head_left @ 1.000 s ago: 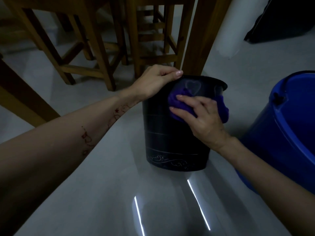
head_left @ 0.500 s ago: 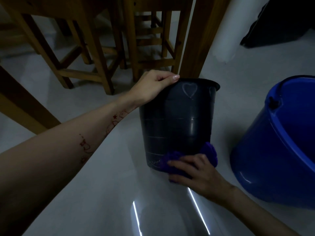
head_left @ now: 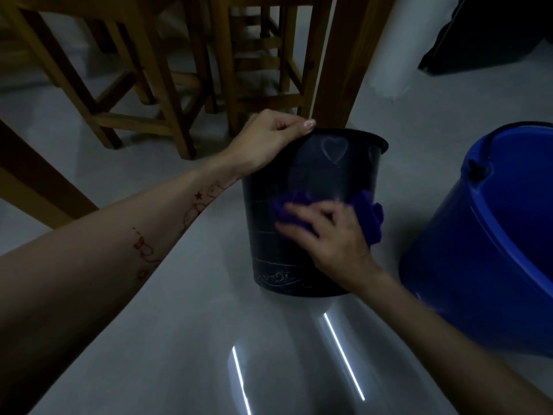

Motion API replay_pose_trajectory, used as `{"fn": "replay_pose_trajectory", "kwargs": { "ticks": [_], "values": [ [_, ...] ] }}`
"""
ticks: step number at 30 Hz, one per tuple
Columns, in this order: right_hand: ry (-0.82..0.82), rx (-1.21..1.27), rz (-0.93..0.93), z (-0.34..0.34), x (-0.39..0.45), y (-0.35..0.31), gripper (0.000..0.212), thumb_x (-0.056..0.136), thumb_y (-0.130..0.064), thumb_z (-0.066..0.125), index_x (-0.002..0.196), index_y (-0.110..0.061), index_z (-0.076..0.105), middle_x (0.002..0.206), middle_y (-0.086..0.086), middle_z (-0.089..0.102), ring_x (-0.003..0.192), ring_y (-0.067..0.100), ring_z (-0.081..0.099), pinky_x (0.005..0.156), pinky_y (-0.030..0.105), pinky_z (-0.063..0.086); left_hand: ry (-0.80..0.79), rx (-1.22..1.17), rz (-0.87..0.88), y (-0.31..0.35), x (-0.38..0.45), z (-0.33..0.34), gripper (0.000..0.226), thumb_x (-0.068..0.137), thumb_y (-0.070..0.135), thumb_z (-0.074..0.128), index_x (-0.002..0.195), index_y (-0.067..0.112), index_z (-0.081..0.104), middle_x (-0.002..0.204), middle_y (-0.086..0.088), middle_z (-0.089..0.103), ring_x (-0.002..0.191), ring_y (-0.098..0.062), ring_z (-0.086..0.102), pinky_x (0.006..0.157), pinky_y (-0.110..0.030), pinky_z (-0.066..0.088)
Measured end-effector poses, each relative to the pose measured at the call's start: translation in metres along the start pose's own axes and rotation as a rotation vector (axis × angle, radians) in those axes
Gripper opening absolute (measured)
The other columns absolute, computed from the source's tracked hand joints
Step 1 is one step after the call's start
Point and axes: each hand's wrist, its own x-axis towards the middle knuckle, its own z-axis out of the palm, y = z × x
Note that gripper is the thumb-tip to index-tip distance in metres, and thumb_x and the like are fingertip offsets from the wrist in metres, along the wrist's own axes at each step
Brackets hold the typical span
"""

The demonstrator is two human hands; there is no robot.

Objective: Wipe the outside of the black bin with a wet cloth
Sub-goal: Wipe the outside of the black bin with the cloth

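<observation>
The black bin (head_left: 311, 175) stands upright on the pale floor, with a heart shape near its rim and a scroll pattern at its base. My left hand (head_left: 269, 142) grips the bin's rim on the left side, fingers curled over the edge. My right hand (head_left: 332, 235) presses a purple cloth (head_left: 369, 217) flat against the middle of the bin's near wall, fingers spread over it. Part of the cloth sticks out to the right of that hand.
A large blue bucket (head_left: 484, 244) stands close on the right of the bin. Wooden chair and table legs (head_left: 338, 64) crowd the floor right behind the bin and to the left. A dark object (head_left: 478, 34) lies at the back right.
My right hand swept the cloth from the bin's top down to its base, then back up to mid-height now. My left hand has kept its grip on the rim.
</observation>
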Motion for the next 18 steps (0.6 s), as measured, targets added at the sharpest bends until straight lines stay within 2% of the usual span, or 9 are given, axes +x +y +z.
{"fn": "replay_pose_trajectory", "kwargs": {
  "ticks": [4, 7, 10, 12, 14, 16, 18],
  "values": [
    [-0.088, 0.046, -0.163, -0.009, -0.054, -0.022, 0.024, 0.098, -0.014, 0.059, 0.118, -0.025, 0.067, 0.136, 0.001, 0.057, 0.103, 0.025, 0.053, 0.077, 0.037, 0.043, 0.071, 0.078, 0.034, -0.007, -0.007, -0.007, 0.046, 0.104, 0.049, 0.035, 0.125, 0.023, 0.066, 0.122, 0.004, 0.069, 0.109, -0.002, 0.062, 0.098, -0.023, 0.047],
    [-0.138, 0.068, -0.162, -0.018, -0.075, -0.023, 0.033, 0.096, -0.016, 0.061, 0.127, -0.027, 0.058, 0.14, 0.0, 0.048, 0.111, 0.025, 0.05, 0.081, 0.039, 0.044, 0.076, 0.083, -0.024, -0.028, -0.014, -0.011, 0.048, 0.104, 0.048, 0.033, 0.115, 0.015, 0.067, 0.117, -0.003, 0.069, 0.107, -0.014, 0.063, 0.101, -0.039, 0.048],
    [-0.007, 0.024, -0.001, -0.031, -0.056, 0.0, 0.035, 0.099, -0.01, 0.053, 0.13, -0.027, 0.055, 0.139, 0.0, 0.047, 0.106, 0.03, 0.05, 0.086, 0.042, 0.047, 0.077, 0.041, 0.025, -0.031, -0.013, -0.004, 0.041, 0.104, 0.04, 0.04, 0.1, 0.007, 0.064, 0.101, -0.012, 0.067, 0.095, -0.026, 0.064, 0.087, -0.046, 0.05],
    [0.12, -0.01, 0.133, -0.038, -0.032, 0.026, 0.033, 0.1, -0.005, 0.049, 0.126, -0.024, 0.057, 0.135, 0.004, 0.048, 0.1, 0.035, 0.052, 0.097, 0.029, 0.038, 0.076, -0.012, 0.046, -0.021, -0.009, 0.0, 0.035, 0.103, 0.037, 0.045, 0.092, 0.01, 0.065, 0.092, -0.005, 0.066, 0.086, -0.019, 0.065, 0.077, -0.037, 0.049],
    [0.202, -0.016, 0.262, -0.04, -0.006, 0.051, 0.028, 0.099, -0.008, 0.053, 0.125, -0.02, 0.056, 0.134, 0.009, 0.046, 0.101, 0.037, 0.05, 0.101, 0.02, 0.029, 0.052, -0.035, 0.054, -0.01, -0.004, 0.003, 0.038, 0.102, 0.037, 0.048, 0.094, 0.006, 0.068, 0.093, -0.005, 0.068, 0.085, -0.017, 0.066, 0.077, -0.031, 0.05],
    [0.196, -0.001, 0.298, -0.034, 0.013, 0.066, 0.034, 0.094, -0.008, 0.064, 0.126, -0.018, 0.056, 0.135, 0.011, 0.045, 0.106, 0.038, 0.048, 0.102, 0.023, 0.031, 0.005, -0.022, 0.034, 0.001, 0.003, 0.004, 0.038, 0.101, 0.039, 0.05, 0.098, 0.007, 0.07, 0.096, -0.006, 0.072, 0.088, -0.015, 0.069, 0.077, -0.025, 0.053],
    [0.159, 0.004, 0.242, -0.021, 0.025, 0.067, 0.039, 0.09, -0.007, 0.072, 0.125, -0.018, 0.06, 0.135, 0.012, 0.048, 0.108, 0.038, 0.048, 0.1, 0.032, 0.034, -0.043, 0.003, 0.013, 0.009, 0.01, 0.005, 0.036, 0.099, 0.042, 0.052, 0.098, 0.013, 0.074, 0.096, -0.004, 0.075, 0.089, -0.012, 0.071, 0.08, -0.024, 0.055]
  ]
}}
